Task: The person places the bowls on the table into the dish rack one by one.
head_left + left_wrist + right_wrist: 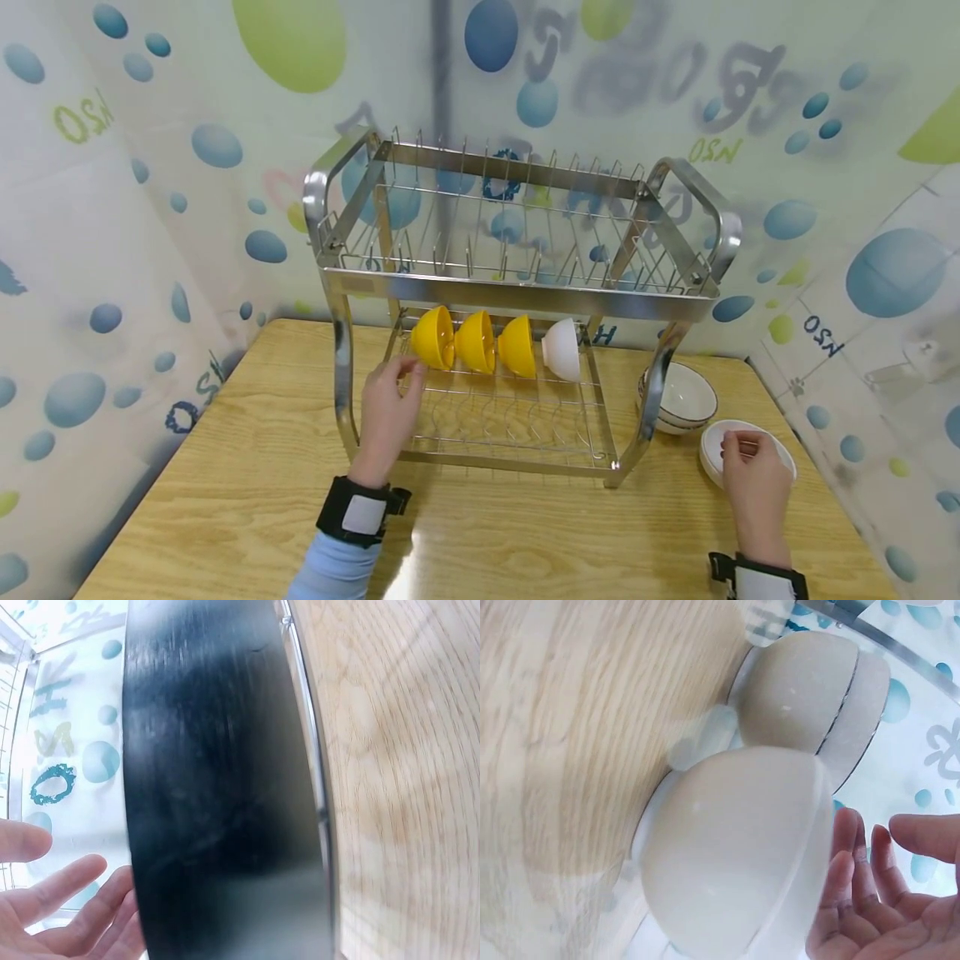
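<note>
My left hand (390, 408) is in front of the lower tier of a metal dish rack (517, 293), its fingertips beside the leftmost yellow bowl (429, 337). The left wrist view shows those fingers loosely bent and spread, holding nothing. Two more yellow bowls (472, 342) and a white bowl (561, 350) stand on edge in the same row. My right hand (756, 483) hovers over the white bowls (735, 847) stacked on the table at the right. In the right wrist view its relaxed fingers are close to the rim with nothing in them; contact is unclear.
Behind the white stack are dark-rimmed bowls (686, 396), close to the rack's right leg (648, 408). The upper tier of wire dividers (525, 225) overhangs the bowl row. A patterned curtain (187, 208) hangs behind the wooden table (510, 542).
</note>
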### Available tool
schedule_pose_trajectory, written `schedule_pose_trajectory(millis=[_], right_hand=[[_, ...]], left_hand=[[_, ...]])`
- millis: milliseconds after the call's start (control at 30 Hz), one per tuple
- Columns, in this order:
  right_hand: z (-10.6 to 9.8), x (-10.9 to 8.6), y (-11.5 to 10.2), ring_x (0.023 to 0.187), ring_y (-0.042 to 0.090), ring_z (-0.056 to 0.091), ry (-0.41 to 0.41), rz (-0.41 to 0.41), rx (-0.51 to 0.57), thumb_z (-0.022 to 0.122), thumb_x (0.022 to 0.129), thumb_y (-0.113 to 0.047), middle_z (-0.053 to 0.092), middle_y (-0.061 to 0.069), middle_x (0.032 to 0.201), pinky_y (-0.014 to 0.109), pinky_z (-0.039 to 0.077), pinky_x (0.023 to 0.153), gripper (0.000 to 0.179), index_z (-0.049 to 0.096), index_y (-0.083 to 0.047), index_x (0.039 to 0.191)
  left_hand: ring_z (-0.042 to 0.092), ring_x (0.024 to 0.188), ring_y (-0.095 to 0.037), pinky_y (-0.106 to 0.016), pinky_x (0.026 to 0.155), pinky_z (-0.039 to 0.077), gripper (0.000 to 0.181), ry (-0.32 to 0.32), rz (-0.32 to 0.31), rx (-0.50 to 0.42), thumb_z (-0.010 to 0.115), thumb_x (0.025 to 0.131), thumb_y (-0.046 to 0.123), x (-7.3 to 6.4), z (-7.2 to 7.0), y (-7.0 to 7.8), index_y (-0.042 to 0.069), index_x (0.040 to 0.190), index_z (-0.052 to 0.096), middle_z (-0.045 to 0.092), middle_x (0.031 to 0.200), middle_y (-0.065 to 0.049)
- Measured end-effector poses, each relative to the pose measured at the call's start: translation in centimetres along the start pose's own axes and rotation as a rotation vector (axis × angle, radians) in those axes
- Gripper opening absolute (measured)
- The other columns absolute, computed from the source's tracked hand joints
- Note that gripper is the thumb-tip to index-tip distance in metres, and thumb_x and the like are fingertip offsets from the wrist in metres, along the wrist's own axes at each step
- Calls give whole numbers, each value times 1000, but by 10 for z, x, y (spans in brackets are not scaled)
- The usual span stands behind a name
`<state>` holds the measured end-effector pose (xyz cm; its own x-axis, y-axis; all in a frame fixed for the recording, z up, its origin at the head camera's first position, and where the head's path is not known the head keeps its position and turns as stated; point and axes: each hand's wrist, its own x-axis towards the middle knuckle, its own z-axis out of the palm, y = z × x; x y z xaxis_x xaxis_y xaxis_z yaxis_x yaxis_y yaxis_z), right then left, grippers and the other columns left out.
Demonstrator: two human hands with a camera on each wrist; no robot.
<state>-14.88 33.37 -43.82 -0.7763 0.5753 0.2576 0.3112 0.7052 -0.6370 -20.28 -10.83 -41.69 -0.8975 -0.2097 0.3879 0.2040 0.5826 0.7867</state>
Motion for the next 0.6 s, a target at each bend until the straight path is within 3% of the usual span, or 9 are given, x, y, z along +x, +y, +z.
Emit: schedule_pose_trajectory(millis=[100, 167, 233, 400, 500, 600], right_hand=[[-1, 2, 3, 72, 27, 62, 18, 1, -3, 52, 94, -16, 63, 30, 98, 19, 38, 60, 26, 56, 8, 105], [-2, 3, 6, 86, 40, 61, 24, 12, -8, 52, 94, -15, 62, 32, 100, 30, 40, 65, 26, 56, 8, 105], [-4, 4, 8, 90, 43, 59, 28, 32, -16, 51, 94, -16, 61, 32, 102, 37, 39, 66, 27, 55, 8, 106], [-7, 7, 12, 92, 43, 60, 58, 91, -23, 48, 95, -14, 60, 32, 105, 36, 40, 64, 27, 54, 7, 110], [-10, 9, 15, 97, 43, 56, 69, 134, -20, 47, 94, -13, 58, 31, 111, 43, 43, 74, 30, 52, 8, 115], [-12, 11, 19, 103, 45, 49, 65, 178, -11, 47, 93, -11, 51, 31, 116, 53, 37, 85, 34, 48, 9, 120]], left_hand=[[57, 100, -32, -44, 86, 46, 25, -1, -4, 6, 56, 95, 21, 1, -1, -2, 3, 110, 64, 66, 106, -14], [57, 99, -32, -44, 86, 46, 25, -3, -6, 9, 55, 95, 21, 2, -2, -2, 3, 110, 64, 66, 106, -14], [57, 98, -31, -43, 85, 46, 25, -3, -6, 17, 55, 95, 20, 2, -2, -2, 3, 110, 64, 66, 106, -15], [57, 96, -30, -43, 84, 47, 25, -3, -4, 21, 55, 95, 21, 3, -4, -2, 3, 109, 65, 66, 104, -15], [58, 96, -31, -44, 84, 48, 25, -5, -7, 20, 56, 95, 21, 4, -4, -2, 2, 108, 65, 66, 104, -15], [58, 98, -31, -44, 85, 48, 25, -7, -15, 25, 56, 95, 21, 4, -4, -3, 2, 108, 65, 66, 104, -16]])
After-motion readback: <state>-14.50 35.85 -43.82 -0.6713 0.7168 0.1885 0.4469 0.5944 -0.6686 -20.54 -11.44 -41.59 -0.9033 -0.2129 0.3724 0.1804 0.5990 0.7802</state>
